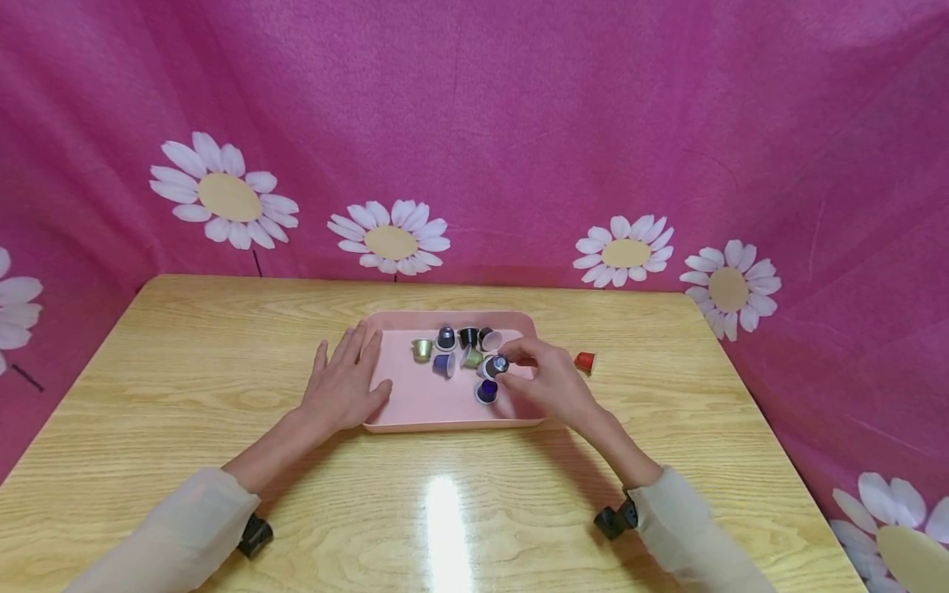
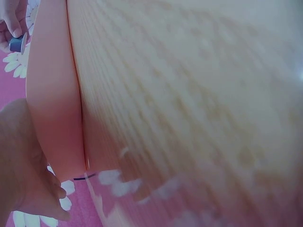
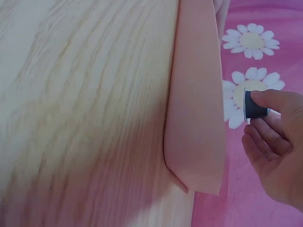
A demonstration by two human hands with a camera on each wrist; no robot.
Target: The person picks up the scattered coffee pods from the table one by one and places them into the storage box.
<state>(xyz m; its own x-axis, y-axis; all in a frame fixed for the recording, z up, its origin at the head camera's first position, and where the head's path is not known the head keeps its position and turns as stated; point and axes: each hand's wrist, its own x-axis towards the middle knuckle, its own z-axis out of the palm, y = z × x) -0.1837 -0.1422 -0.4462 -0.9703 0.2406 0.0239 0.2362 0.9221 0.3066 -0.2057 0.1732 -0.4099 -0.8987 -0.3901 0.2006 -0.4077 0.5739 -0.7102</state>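
In the head view, my right hand pinches a dark grey coffee capsule between thumb and fingers over the right part of a pink tray. The right wrist view shows this capsule tipped sideways, its pale rim facing left. My left hand lies across the tray's left rim, its fingers straight and holding nothing. Between the hands are a gold capsule, a purple capsule, a light green capsule, a dark blue capsule and several dark capsules.
A red capsule lies on the wooden table, just right of the tray. Behind the table hangs a magenta cloth with white daisies. Wrist cameras sit under both sleeves.
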